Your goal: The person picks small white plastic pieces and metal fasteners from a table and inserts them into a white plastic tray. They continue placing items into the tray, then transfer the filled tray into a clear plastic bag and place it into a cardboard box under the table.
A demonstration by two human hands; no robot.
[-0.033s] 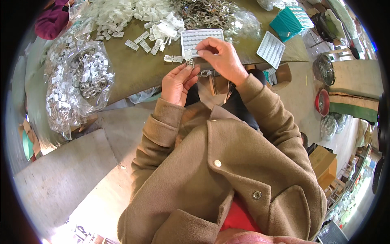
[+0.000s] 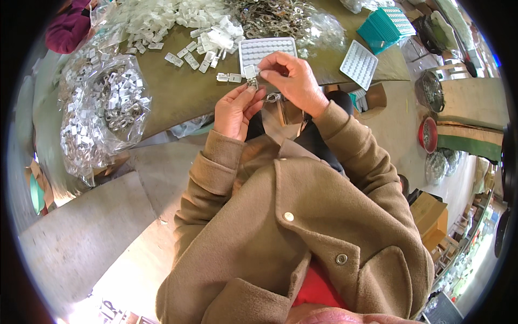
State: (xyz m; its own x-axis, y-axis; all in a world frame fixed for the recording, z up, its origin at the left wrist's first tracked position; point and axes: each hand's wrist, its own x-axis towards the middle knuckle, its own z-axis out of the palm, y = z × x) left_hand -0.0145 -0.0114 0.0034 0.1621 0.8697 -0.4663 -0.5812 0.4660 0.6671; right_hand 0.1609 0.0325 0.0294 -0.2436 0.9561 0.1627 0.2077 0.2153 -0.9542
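one small white rectangular piece [image 2: 250,71] in the head view, flat-faced, with a metallic-looking bit [image 2: 252,83] at its lower end; finer detail too small to tell. pinched between thumb and fingers of the left hand [image 2: 233,112]. just beside the right hand [image 2: 295,80], thumb and forefinger drawn together, grip impossible to tell. near the front edge of the table [image 2: 178,92]; white tray [image 2: 242,55] just beyond, loose white parts [image 2: 235,78] close leftward, bare tabletop farther left and between white tray and second tray [image 2: 359,65].

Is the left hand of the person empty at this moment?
No, the left hand holds a small piece, white at its upper end, in its fingertips.
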